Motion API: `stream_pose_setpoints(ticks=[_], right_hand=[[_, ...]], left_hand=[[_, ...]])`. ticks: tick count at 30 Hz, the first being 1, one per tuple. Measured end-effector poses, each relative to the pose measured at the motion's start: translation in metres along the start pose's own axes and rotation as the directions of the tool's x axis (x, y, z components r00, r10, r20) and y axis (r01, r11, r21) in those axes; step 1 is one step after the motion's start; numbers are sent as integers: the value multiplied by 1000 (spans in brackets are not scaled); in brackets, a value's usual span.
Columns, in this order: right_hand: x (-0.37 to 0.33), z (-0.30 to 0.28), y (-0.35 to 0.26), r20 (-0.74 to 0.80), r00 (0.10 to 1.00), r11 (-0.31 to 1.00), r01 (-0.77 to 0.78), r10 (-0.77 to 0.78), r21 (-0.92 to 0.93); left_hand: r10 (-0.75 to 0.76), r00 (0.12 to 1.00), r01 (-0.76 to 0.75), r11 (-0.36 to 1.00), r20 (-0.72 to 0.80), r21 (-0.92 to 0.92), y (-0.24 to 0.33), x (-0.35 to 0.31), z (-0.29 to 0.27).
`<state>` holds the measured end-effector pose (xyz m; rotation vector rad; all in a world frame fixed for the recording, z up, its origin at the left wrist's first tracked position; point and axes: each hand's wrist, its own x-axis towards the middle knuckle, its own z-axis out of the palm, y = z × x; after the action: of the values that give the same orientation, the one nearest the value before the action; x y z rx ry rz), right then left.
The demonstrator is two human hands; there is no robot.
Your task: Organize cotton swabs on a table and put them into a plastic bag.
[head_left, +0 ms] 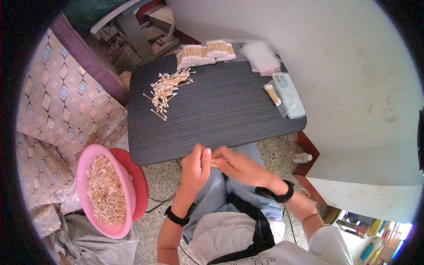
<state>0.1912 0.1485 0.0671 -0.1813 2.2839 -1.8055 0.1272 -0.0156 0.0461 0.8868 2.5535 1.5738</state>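
The person is sitting at a dark striped desk (pixel 221 110) and is holding both hands just in front of its near edge, above the lap. The left hand (pixel 195 168) is curling its fingers around a small bundle of wooden cotton swabs (pixel 214 162), and the right hand (pixel 236 167) is pinching the other end of the same bundle, so the two hands are meeting and almost touching each other. Only a short part of the bundle is showing between the fingers. Ahead of the left hand, farther on the desk, a loose pile of cotton swabs (pixel 167 90) is lying spread out. Beyond this pile, at the far edge, two packed bundles of swabs (pixel 205 54) are lying side by side. Ahead of the right hand and to its right, a few swabs in a clear bag (pixel 273 95) are lying just beside a light blue phone (pixel 289 95), and a stack of empty clear bags (pixel 261 57) is lying behind them. To the left of the left hand and lower, well apart from the desk, a pink bowl (pixel 90 158) full of swabs is standing on a red stool (pixel 139 185). Each wrist is wearing a black band.
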Motion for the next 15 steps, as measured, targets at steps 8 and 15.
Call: stream_pose_setpoints(ticks=[8, 15], right_hand=[[1, 23, -6, -272, 957, 982, -53, 101, 180], [6, 33, -2, -405, 913, 998, 41, -55, -44]], left_hand=[[-3, 995, -5, 997, -97, -81, 11, 1, 17], [-15, 989, -2, 993, -144, -119, 10, 0, 20]])
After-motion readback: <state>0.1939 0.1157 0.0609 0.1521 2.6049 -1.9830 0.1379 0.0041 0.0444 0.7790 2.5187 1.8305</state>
